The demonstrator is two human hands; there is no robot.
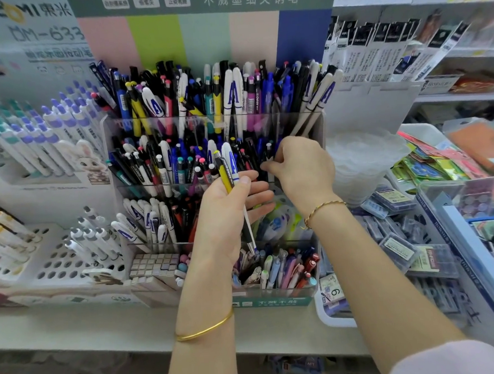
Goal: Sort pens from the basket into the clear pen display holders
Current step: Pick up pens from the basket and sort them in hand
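Nearest to me, at the bottom of the view, two bare forearms reach up over the pale shelf (75, 327) toward the clear pen display holder (318, 124), a stepped rack of see-through compartments. A gold bangle (205, 329) circles the left wrist and a thin gold bracelet (322, 208) the right.

At the holder's lowest front step stand pastel pens (282, 268). Just right of the holder's base I see the rim of a white basket (332, 320); its contents are too blurred to name.

Over the holder's lower steps, the left grip (227, 211) is clenched round two pens: a yellow pen (225, 176) and a white pen (230, 161) marked with a blue letter A. Both are tilted, caps up, and the white one's tip points down at the front step.

One step higher, at the holder's right side, the right grip (302, 172) is curled, its fingertips (264, 166) against the dark pens (247, 158) there. Whether it pinches one I cannot tell.

The holder's rear step is crowded with upright pens in black, blue, white and yellow. Behind the holder rises a striped backing card (202, 36). Left of the holder is a display of purple-capped pens (57, 126), and right of it a stack of clear cups (363, 162).
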